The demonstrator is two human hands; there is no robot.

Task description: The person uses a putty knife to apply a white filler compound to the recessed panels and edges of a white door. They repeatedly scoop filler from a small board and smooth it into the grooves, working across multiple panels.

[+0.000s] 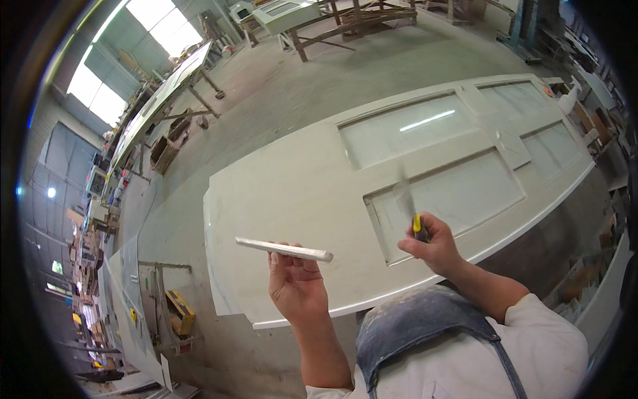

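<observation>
My left hand (301, 294) grips a thin white flat piece (281, 248), seen nearly edge-on, from underneath; its upper face is hidden. In my right hand (441, 247) is a tool with a black and yellow handle (418, 227), probably a putty knife. Its blade (406, 197) points away from me and is blurred. Both hands are raised over a large cream panel (284, 194) with several recessed rectangular sections (448, 199). The tool appears apart from the flat piece.
A small flat plate (512, 149) lies on the panel's far right part. Beyond the floor, a long worktable (162, 92) stands at the left and a wooden-framed bench (324, 37) at the back. A yellow box (180, 313) sits low on the left, near leaning sheets (127, 299).
</observation>
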